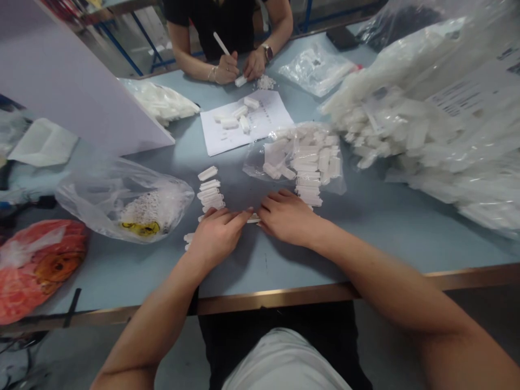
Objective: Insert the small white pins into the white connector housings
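Note:
A small white plastic piece [253, 218] shows between the fingertips of my two hands, low over the table. My left hand [219, 233] pinches its left end, and my right hand [286, 216] is closed on its right end; the fingers hide most of it. Just beyond my left hand runs a column of similar white pieces [209, 190], its near part covered by that hand. Beyond my right hand, a stack of white pieces [307, 187] lies at the mouth of a clear bag of pieces [280, 149].
A clear bag of tiny white parts [152, 208] lies left, beside an orange-red bag [44, 265]. Large bags of white pieces [426, 124] crowd the right. Across the table, a person's hands [227, 67] hold a pen and a white piece behind a paper sheet [219, 142].

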### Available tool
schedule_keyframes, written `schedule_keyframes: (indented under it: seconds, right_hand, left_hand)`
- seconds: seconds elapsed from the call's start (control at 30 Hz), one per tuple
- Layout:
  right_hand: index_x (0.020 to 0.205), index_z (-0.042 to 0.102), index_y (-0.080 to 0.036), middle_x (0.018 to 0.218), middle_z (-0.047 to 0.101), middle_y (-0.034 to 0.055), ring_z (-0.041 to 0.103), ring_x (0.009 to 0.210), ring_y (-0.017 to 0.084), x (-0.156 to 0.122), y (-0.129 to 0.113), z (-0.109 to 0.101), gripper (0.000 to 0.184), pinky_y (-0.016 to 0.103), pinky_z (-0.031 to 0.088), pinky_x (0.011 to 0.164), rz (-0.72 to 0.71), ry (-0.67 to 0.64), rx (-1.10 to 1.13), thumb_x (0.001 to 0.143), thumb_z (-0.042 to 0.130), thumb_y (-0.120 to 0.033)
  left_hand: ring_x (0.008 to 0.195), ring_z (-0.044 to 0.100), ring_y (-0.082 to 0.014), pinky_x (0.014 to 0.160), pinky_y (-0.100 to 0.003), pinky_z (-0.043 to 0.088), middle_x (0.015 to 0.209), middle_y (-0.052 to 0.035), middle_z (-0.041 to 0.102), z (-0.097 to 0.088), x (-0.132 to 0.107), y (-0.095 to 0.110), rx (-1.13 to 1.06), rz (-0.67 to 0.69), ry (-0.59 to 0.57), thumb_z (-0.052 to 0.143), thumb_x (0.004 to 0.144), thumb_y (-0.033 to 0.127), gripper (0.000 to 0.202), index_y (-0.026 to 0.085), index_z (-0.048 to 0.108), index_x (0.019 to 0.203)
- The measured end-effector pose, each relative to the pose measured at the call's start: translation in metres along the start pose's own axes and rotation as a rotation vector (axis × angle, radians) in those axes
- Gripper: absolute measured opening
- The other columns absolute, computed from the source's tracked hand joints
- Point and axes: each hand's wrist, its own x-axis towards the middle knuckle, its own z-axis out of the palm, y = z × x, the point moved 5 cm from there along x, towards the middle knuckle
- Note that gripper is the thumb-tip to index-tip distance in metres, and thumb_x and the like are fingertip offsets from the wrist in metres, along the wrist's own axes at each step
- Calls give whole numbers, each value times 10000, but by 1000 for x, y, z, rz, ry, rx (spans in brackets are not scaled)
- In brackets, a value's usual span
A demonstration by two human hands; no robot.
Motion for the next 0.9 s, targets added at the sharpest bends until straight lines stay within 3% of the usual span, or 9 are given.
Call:
schedule_keyframes:
  seconds: [0.2,0.27,0.37,0.47,0.63,0.9]
  right_hand:
    - [863,673,-142,878,642,100,548,851,229,0,-1,-1,257,372,304,767,-5,-16,-11,954,463,-261]
    - [877,674,-139,882,642,101,549,851,231,1,-1,-2,246,370,304,768,-5,-14,-14,949,476,-268]
    - [886,678,-140,887,646,103,546,857,231,0,0,-3,227,368,301,774,-5,-8,-4,935,502,-274]
    - [865,678,-138,876,648,106,540,854,231,0,-1,-3,225,366,297,766,-9,-7,-5,928,506,-269]
    - [833,665,-141,850,641,97,541,838,225,-1,-1,-2,220,364,291,756,2,-3,-32,927,490,-236]
    - [851,667,-141,850,646,97,546,845,227,0,-1,-2,244,364,292,757,2,-1,-32,940,479,-270]
  left_hand:
    - [914,632,-197,752,-368,431,1130,-10,719,-1,-1,2,49,115,-10,508,936,219,221,282,688,1048]
    - [921,625,-190,761,-361,435,1139,-1,716,-4,0,-1,26,82,27,529,933,241,197,274,690,1042]
    - [903,616,-182,794,-349,454,1060,-5,734,-9,0,-15,-40,-47,89,550,926,274,179,248,695,1029]
    - [899,601,-201,812,-359,459,943,-9,731,-11,-1,-25,-39,-103,34,566,911,283,158,247,713,957]
    - [926,594,-246,802,-404,453,904,-25,705,-11,-3,-23,42,-42,-135,628,842,280,98,229,705,877]
    - [838,593,-248,699,-412,439,783,-45,666,-7,-3,-9,200,64,-164,575,843,209,127,190,625,727]
